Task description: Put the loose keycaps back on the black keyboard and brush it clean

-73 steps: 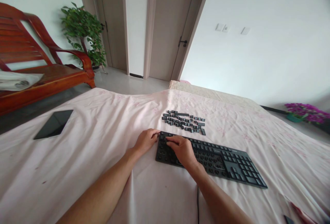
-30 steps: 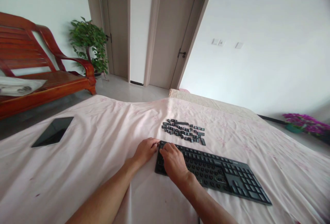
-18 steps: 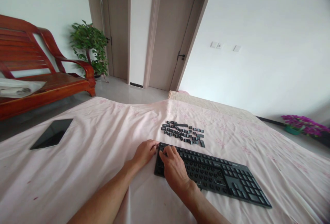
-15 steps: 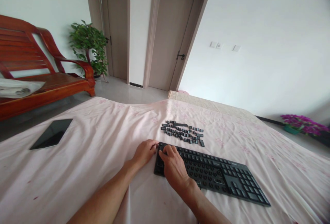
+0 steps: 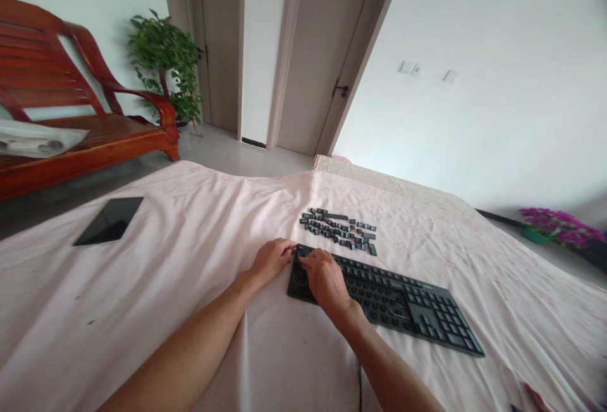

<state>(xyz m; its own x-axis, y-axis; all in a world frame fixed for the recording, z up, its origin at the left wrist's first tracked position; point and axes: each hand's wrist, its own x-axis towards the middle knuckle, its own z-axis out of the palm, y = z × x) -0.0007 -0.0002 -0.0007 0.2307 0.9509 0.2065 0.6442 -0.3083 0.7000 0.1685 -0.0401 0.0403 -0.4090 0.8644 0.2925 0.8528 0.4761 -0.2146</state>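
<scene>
A black keyboard (image 5: 403, 301) lies on the pink sheet (image 5: 190, 260) in front of me, with many key sockets bare. My left hand (image 5: 271, 259) grips the keyboard's far left corner, fingers curled over the edge. My right hand (image 5: 324, 277) rests on the left end of the keyboard, fingers bent and pinched at a key near the top left; what they hold is hidden. A cluster of several loose black keycaps (image 5: 339, 229) lies on the sheet just beyond the keyboard.
A dark tablet (image 5: 110, 220) lies on the sheet at the left. A red wooden bench (image 5: 71, 121) and a potted plant (image 5: 165, 64) stand on the floor beyond, near two doors. Purple flowers (image 5: 562, 222) sit at the right. The keyboard's cable (image 5: 359, 387) runs toward me.
My right hand shifted from the middle-left of the keyboard to its top left corner. My left hand stayed on the corner. The camera view tilted slightly.
</scene>
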